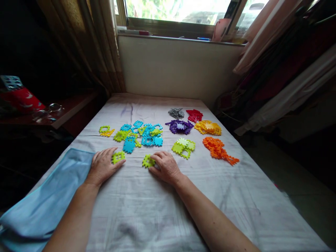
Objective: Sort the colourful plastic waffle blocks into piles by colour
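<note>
Over on the left, the left hand (103,164) curves half open, thumb along the near side and fingertips at the far side of a squared, window-patterned green piece (118,157), which seems lightly held low over the sheet (136,206). A light touch on the rim looks best here, keeping the toothed edges free and the piece level. Across a short bare gap, the right hand (166,167) has thumb and fingers drawn in on the right side of a second green piece (147,161), its left teeth showing clear; how firmly it grips, I can't tell. Matching heights and squared-up edges would keep these two easy to compare or turn. Now the room: far left, the blue cloth (60,189) lies by the left hand and under that forearm's side, so a wide sweep that way could drag it. Beyond the hands sits the mixed blue-and-green spread (149,131), its nearest tiles close behind both pieces, so pushing forward risks a bump. Nearer the body, between the forearms, it's all open sheet, the roomiest patch for handling. Just right of and beyond the right hand, the lime group (178,147) crowds any outward swing, and farther right the orange pile (216,148) trails toward the table's right edge, where a careless elbow could matter.
</note>
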Available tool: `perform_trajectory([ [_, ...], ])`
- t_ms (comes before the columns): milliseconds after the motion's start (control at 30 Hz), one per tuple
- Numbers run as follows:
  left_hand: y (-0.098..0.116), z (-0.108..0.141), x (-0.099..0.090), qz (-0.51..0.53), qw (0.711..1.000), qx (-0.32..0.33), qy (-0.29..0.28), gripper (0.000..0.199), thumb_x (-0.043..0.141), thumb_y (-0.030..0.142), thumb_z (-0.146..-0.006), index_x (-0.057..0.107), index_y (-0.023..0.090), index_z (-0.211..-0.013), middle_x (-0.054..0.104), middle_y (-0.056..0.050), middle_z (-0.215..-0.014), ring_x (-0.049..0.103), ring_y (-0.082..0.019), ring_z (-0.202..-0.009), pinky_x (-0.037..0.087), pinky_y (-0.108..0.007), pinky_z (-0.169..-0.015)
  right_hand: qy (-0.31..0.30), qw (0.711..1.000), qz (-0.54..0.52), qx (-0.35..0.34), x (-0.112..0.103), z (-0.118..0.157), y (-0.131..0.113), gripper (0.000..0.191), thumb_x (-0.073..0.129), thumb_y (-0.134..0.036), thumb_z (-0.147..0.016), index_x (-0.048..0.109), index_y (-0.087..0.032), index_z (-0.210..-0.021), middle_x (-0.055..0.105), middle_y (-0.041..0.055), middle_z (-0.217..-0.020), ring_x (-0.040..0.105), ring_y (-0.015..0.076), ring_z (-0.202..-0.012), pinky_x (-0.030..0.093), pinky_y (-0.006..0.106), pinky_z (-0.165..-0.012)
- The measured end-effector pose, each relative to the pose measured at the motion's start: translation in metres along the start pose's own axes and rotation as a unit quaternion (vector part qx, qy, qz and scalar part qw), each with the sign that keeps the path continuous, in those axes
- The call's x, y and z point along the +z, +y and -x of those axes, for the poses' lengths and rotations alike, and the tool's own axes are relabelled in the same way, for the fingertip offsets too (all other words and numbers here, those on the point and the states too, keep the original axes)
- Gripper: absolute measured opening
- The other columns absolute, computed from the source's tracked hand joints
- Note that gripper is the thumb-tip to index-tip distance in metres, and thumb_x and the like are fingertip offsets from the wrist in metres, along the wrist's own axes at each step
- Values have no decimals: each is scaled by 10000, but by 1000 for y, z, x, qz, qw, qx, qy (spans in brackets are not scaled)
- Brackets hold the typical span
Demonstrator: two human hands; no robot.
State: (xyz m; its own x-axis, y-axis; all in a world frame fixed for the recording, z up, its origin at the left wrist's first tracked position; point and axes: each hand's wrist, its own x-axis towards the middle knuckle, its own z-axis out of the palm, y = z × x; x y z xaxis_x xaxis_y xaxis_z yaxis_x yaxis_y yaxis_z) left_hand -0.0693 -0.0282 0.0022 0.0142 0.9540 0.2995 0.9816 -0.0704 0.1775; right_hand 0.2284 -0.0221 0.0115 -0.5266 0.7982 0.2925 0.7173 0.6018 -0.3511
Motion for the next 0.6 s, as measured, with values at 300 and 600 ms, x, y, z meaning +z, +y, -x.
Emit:
perform_trajectory([
  [300,-5,1,0,-6,1000,0,-29,565,535,599,-788,652,204,-1175,651,-128,-1304,582,-331,-1211,405,-482,-1060,208,933,126,267,-40,41,100,412,647,-421,-861,674,-157,-1177,709,142,-1113,614,281,-1018,448,394,-897],
  [600,-3,1,-2,32,999,16,1,534,543,624,-800,633,209,-1126,668,-126,-1262,597,-333,-1184,418,-509,-1054,160,915,168,329,-48,61,121,400,665,-445,-824,709,-189,-1129,721,131,-1079,612,289,-970,457,398,-834],
])
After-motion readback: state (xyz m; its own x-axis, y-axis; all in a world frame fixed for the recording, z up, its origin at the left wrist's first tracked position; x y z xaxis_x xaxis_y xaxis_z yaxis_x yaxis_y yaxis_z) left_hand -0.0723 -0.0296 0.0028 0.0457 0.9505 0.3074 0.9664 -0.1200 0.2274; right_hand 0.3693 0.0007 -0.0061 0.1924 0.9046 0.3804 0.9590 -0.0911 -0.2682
